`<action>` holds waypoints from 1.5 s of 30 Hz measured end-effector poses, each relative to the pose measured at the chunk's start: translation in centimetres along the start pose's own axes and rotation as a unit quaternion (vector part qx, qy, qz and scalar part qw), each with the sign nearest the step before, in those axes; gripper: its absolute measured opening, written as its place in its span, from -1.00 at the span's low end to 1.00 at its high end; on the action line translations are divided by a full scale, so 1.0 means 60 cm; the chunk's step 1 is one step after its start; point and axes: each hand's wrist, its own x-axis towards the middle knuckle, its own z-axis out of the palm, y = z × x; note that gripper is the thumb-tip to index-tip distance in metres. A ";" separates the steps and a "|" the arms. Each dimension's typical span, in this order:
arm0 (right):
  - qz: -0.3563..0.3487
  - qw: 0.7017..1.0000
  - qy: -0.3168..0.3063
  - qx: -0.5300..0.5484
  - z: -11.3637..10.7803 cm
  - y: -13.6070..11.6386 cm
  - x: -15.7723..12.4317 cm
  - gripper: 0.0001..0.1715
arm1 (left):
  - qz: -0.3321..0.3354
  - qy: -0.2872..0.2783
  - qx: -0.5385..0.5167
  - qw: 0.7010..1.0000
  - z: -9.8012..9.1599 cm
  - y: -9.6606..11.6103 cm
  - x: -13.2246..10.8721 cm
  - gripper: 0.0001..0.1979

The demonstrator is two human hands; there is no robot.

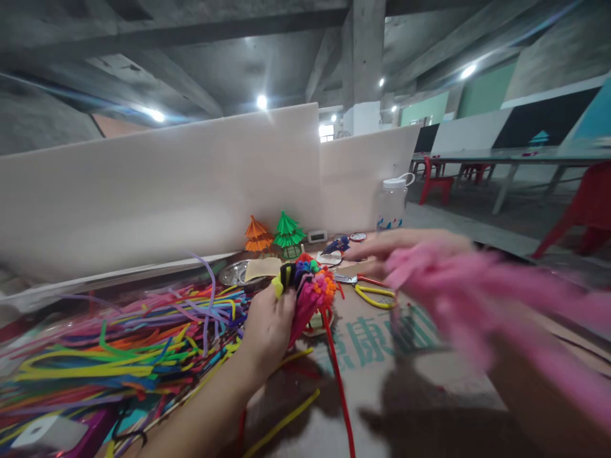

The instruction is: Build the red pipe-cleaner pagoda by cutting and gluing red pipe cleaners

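Note:
My left hand (pixel 267 324) is closed around a bundle of coloured pipe cleaners (pixel 312 289), its ends orange, pink, blue, black and yellow. One long red pipe cleaner (pixel 338 375) hangs down from beside the bundle toward the front. My right hand (pixel 410 248) is smeared by motion above the right side of the cardboard. Blurred pink fuzzy strands (pixel 458 292) lie across that hand and trail to the right edge; whether its fingers grip them cannot be made out. Scissors (pixel 375 292) with red and yellow handles lie between the hands.
A large heap of pipe cleaners (pixel 128 350) covers the left side. Behind stand an orange tiered model (pixel 258 235), a green one (pixel 287 235), a small digital clock (pixel 317 237), a glue gun (pixel 337 245) and a water bottle (pixel 392 203). A white partition (pixel 167 197) rises beyond them.

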 end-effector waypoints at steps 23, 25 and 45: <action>0.019 0.999 0.014 0.037 0.070 0.012 0.008 -0.89 | -0.044 -0.057 -0.074 0.995 -0.002 0.036 0.012 -0.76; 0.037 0.998 0.029 0.040 0.077 0.011 0.009 -0.82 | -0.042 -0.046 -0.069 0.996 -0.002 0.039 0.013 -0.74; 0.072 0.992 0.066 0.080 0.063 -0.008 0.015 -0.87 | -0.013 -0.063 -0.069 0.996 0.010 0.026 0.012 -0.59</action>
